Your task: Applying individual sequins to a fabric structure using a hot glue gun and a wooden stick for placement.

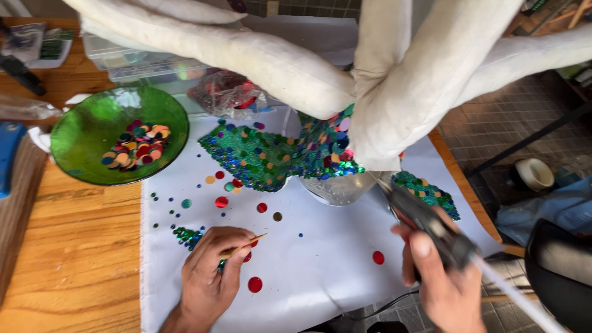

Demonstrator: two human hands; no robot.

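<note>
Sequin work on a padded white figure

Left hand (pixel 206 277) pinches a stick (pixel 243 248) over red sequins (pixel 254 284) on the white sheet (pixel 308 265); right hand (pixel 447 283) grips a glue gun (pixel 425 222) beside the green-sequined figure (pixel 277 154).

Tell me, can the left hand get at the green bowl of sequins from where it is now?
Probably yes. The left hand rests on the white sheet, and only bare sheet and wood lie between it and the green bowl.
</note>
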